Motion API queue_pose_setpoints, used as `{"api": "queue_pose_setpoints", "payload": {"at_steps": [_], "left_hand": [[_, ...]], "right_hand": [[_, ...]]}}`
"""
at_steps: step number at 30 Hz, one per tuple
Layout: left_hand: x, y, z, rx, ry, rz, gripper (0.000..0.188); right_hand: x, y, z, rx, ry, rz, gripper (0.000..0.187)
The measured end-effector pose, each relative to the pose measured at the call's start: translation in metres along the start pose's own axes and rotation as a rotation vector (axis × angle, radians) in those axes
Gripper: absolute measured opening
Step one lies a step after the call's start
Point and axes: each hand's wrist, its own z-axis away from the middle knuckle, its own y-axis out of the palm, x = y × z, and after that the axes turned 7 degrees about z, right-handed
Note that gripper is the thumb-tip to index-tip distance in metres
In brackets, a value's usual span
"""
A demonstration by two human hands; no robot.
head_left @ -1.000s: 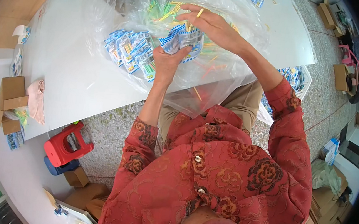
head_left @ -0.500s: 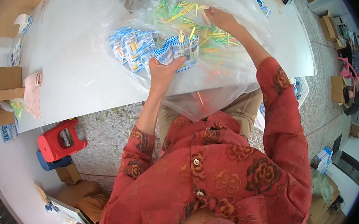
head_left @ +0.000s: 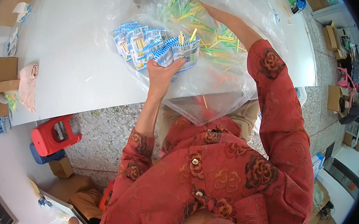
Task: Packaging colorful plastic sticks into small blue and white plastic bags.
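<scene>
My left hand (head_left: 162, 76) is closed on a small blue-and-white packet (head_left: 186, 51), thumb across its front. A few yellow and orange sticks (head_left: 193, 35) poke up out of the packet's top. Just left of it, several similar packets (head_left: 135, 41) lie overlapped in a pile. Farther off, my right hand (head_left: 213, 11) reaches to a loose heap of thin green, yellow and orange sticks (head_left: 222, 40). Its fingertips are hidden at the heap's far side, so what they hold does not show. The heap lies on a large clear plastic sheet or bag (head_left: 245, 71).
Beneath the plastic is a white table (head_left: 69, 74), and its near edge runs before my lap. A pink cloth (head_left: 27, 87) and an open cardboard box (head_left: 5, 72) are at the left. A red stool (head_left: 54, 134) stands on the floor. Another person (head_left: 353, 110) is far right.
My right hand has moved a little farther away and to the left, into the sticks. The left hand keeps its hold on the packet. The whole view has shifted slightly.
</scene>
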Motion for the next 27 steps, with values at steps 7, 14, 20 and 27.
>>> {"api": "queue_pose_setpoints", "payload": {"at_steps": [7, 14, 20, 27], "left_hand": [[0.001, 0.041, 0.0, 0.134, -0.037, 0.02, 0.029], [0.004, 0.034, 0.009, 0.101, -0.006, 0.014, 0.025], [0.004, 0.05, 0.011, 0.135, -0.009, -0.044, 0.022], [0.004, 0.058, 0.017, 0.165, 0.01, -0.056, 0.021]], "right_hand": [[-0.141, 0.047, -0.05, -0.688, -0.398, 0.371, 0.041], [-0.105, 0.015, 0.016, -0.131, -0.088, -0.074, 0.043], [-0.08, -0.042, 0.097, -0.067, -0.31, -0.692, 0.038], [-0.058, -0.038, 0.128, -0.204, -0.543, -0.725, 0.02]]}}
